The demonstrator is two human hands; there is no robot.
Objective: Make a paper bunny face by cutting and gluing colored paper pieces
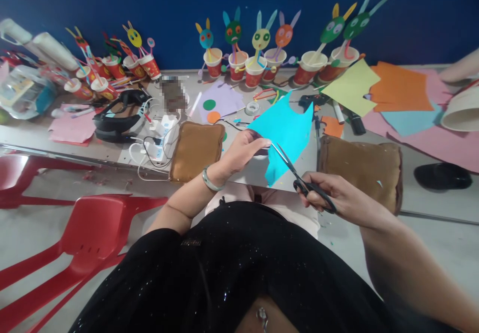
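Leftmost near the work, we log a square brown fabric cushion point(196, 149) at the table edge. Next, the left hand point(243, 149), closed in a pinch, thumb on top, on the left edge of a bright cyan, irregularly cut paper sheet point(290, 126). We place the sheet ahead of and between the hands, held up at the table's near edge, long axis slanting from low left to upper right. Left hand is nearer: it touches the sheet.

Next, black-handled scissors with slim metal blades point(289, 162), pointing up-left across the sheet's lower part, tips just beside the left thumb, blades narrowly parted. We can't tell whether they straddle the paper. Right hand point(325, 191) grips the handles, itself clear of the sheet. Far right, we mark a second brown fabric cushion point(361, 170).
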